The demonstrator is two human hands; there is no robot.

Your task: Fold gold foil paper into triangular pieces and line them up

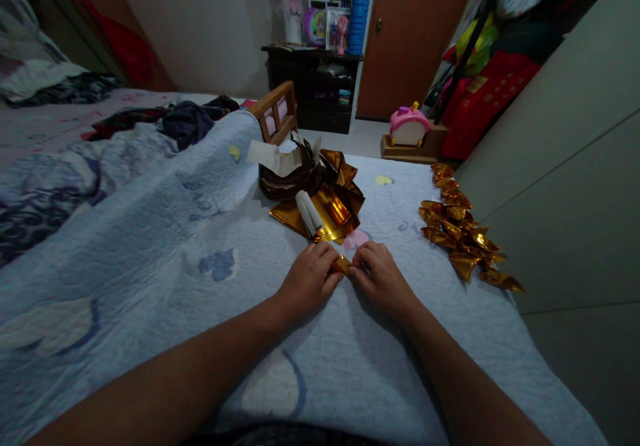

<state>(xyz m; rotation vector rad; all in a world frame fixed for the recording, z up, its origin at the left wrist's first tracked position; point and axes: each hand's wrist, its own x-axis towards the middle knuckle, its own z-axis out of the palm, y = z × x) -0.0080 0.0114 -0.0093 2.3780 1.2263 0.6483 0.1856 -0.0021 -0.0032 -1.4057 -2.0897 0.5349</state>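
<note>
Between my two hands is a small folded piece of gold foil paper [342, 265], low over the bed. My left hand [311, 273] is closed on its left end, fingers curled over it. The fingertips of my right hand [379, 274] pinch the right end. Just beyond lie shiny gold foil sheets [330, 209] with a white rolled piece [309, 213] on top. Behind these sits a dark brown round bundle [290, 183] with pale strips sticking out. On the right, several folded gold foil pieces [455, 226] form a long heap.
A pale blue quilt [200, 326] with heart patterns covers the bed. Rumpled clothes [185, 123] lie at the left. A small wooden rail [275, 113] stands at the far edge. Beyond are a dark shelf [310, 89], a door [405, 39] and a pink toy [409, 126]. A pale cabinet [565, 166] borders the right.
</note>
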